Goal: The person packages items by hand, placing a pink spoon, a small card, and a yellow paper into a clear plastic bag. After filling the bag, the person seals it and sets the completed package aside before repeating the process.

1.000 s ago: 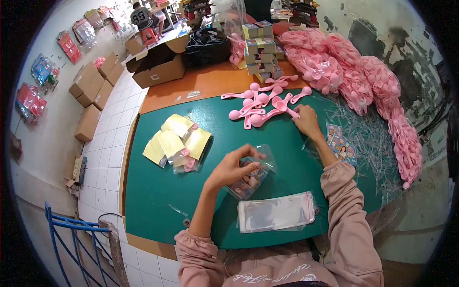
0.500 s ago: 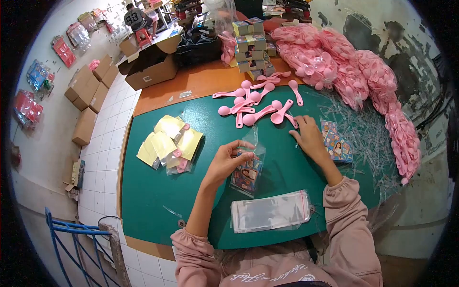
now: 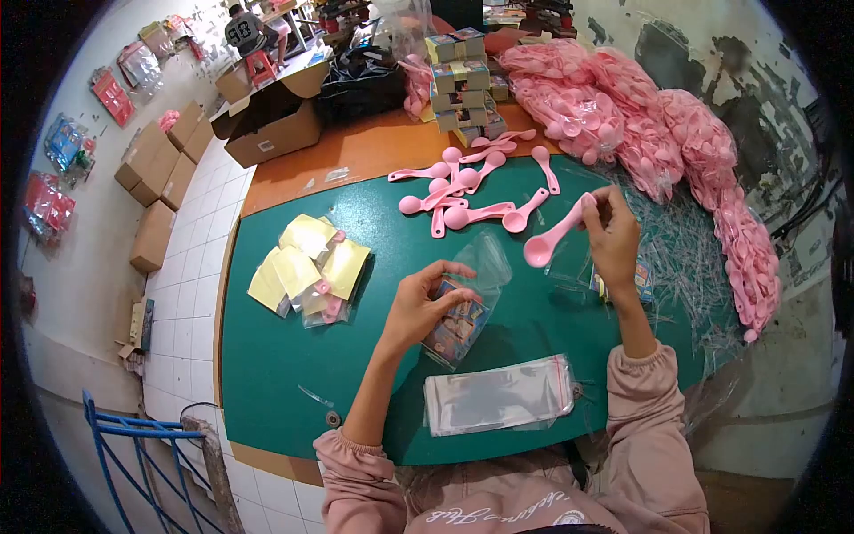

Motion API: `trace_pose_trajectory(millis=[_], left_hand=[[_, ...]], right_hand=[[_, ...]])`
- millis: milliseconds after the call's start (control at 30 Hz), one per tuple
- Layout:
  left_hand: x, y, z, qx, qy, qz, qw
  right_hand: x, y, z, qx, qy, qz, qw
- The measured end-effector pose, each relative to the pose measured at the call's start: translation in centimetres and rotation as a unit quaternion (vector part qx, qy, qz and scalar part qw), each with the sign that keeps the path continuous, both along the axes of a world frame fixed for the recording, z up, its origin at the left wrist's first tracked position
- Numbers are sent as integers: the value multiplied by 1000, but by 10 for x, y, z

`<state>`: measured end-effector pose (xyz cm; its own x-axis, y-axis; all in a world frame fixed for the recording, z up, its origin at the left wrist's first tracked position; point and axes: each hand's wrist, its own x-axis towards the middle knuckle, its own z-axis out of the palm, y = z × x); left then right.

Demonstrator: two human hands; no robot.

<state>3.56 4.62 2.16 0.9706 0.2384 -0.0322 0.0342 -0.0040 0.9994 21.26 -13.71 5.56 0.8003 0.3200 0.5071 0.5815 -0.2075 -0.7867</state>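
Your right hand [image 3: 616, 236] pinches the pink measuring spoon [image 3: 556, 238] by its handle end, long axis slanting leftward and toward you from that grip, toward the clear plastic bag [image 3: 489, 264] your left hand [image 3: 420, 301] grasps.

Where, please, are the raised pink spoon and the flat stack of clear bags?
Pink spoon [image 3: 559, 231]: head view, on its handle.
Stack of clear bags [image 3: 498, 396]: head view, middle of its top.

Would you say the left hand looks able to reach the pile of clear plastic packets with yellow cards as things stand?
Probably yes: only bare green tabletop shows between the left hand and the packets, though it likely must first release the clear plastic bag it holds.
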Motion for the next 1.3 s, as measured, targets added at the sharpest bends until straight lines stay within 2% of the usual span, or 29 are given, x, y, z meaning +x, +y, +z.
trace_pose_trajectory(millis=[33,67,167,300,367,500,567,800,867,1000,1100,1167,1200,1267,1300], left_hand=[[0,-1,-3,29,3,-6,1000],[0,-1,-5,59,7,-14,998],[-1,-5,1,82,20,-33,996],[-1,-5,5,132,58,-49,988],[-1,-8,6,100,25,-53,993],[-1,-10,3,93,33,-41,994],[-1,-11,-4,14,-3,-36,999],[1,-14,-3,21,35,-78,996],[3,-23,-6,-89,-23,-52,994],[4,-25,-6,-123,-9,-64,990],[8,-28,-12,-156,13,-25,987],[13,-26,-41,-65,-14,43,997],[12,-29,-35,-66,-14,44,997],[9,-36,-17,98,-5,158,983],[10,-37,-15,98,-5,159,982]], right_hand=[[-5,-1,1,77,100,63,990],[-9,1,1,106,122,83,983],[-22,7,3,158,145,83,973],[-31,8,5,155,171,101,968],[-35,8,5,82,118,73,987],[-38,10,4,116,117,114,980],[-41,13,0,89,145,146,975],[-45,19,-10,137,232,205,941],[-49,21,-16,100,264,239,929],[-58,26,-20,62,248,225,940],[-65,28,-12,111,243,190,945],[-68,27,-14,64,224,211,949],[-70,26,-15,63,225,212,949],[-74,24,-17,-40,158,219,962],[-78,23,-17,-40,158,220,962]])
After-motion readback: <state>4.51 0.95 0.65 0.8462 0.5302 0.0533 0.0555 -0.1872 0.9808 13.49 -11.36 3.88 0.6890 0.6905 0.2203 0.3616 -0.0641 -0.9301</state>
